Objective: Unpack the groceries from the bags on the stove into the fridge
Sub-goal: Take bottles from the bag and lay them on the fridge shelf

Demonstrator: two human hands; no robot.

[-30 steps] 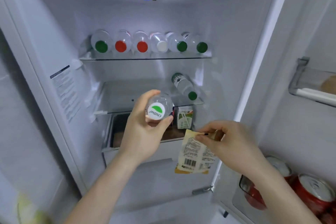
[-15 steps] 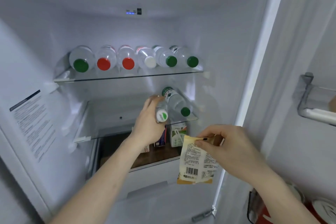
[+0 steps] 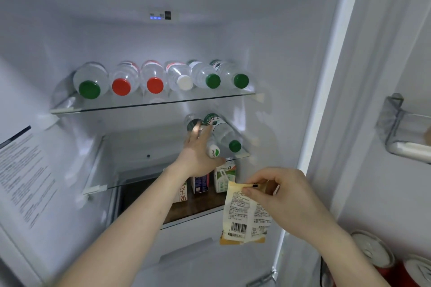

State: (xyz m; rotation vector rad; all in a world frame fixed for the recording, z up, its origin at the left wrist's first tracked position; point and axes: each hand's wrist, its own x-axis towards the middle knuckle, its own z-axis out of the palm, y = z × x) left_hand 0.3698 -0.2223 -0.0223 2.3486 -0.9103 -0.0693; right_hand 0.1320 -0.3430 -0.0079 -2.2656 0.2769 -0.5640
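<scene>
The fridge stands open in front of me. My left hand grips a clear water bottle with a white-and-green cap and lays it on the second glass shelf, right beside another lying bottle with a green cap. My right hand pinches the top edge of a yellow snack packet, which hangs in front of the fridge's lower right side.
Several lying bottles with green, red and white caps fill the top glass shelf. Small drink cartons stand below the second shelf. Red cans sit in the door at lower right, and a clear door bin is above them.
My left hand has carried the bottle from in front of the fridge up and in, onto the second shelf beside the lying bottle. My right hand has kept the packet in about the same place.
</scene>
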